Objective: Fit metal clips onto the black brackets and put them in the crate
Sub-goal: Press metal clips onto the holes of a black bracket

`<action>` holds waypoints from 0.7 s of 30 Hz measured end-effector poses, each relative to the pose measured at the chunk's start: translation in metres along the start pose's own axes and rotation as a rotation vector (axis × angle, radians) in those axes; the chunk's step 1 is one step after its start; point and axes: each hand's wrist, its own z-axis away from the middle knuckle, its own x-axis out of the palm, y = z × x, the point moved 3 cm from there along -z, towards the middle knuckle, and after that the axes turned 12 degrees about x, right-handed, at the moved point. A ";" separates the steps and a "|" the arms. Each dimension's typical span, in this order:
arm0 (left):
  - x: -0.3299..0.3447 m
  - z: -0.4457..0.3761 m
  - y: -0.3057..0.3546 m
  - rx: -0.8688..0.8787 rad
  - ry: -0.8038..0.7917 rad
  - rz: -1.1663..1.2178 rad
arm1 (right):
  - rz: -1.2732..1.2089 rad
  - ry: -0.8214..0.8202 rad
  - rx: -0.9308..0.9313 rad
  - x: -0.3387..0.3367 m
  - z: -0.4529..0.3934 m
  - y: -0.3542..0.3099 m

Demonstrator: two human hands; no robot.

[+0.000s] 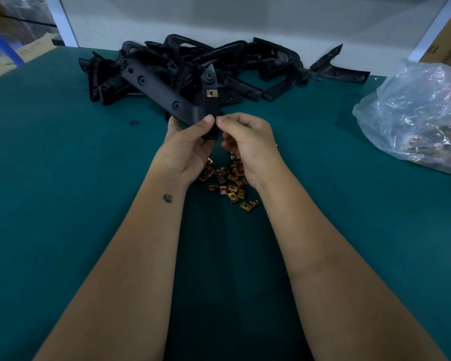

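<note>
The left hand grips the lower corner of a black bracket, thumb on its face. One metal clip sits on the bracket's upright arm, above the thumb. The right hand has curled fingers meeting the bracket edge beside the left thumb; whether they pinch anything cannot be told. Loose clips lie below both hands. Spare brackets are piled beyond the fingertips.

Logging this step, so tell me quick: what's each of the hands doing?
Left hand: holding the bracket.
Right hand: fingers curled at the bracket's lower end; what it pinches cannot be told.
</note>
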 end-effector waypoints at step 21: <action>-0.002 0.003 0.000 -0.095 0.006 0.035 | -0.098 -0.007 0.032 0.005 -0.003 0.004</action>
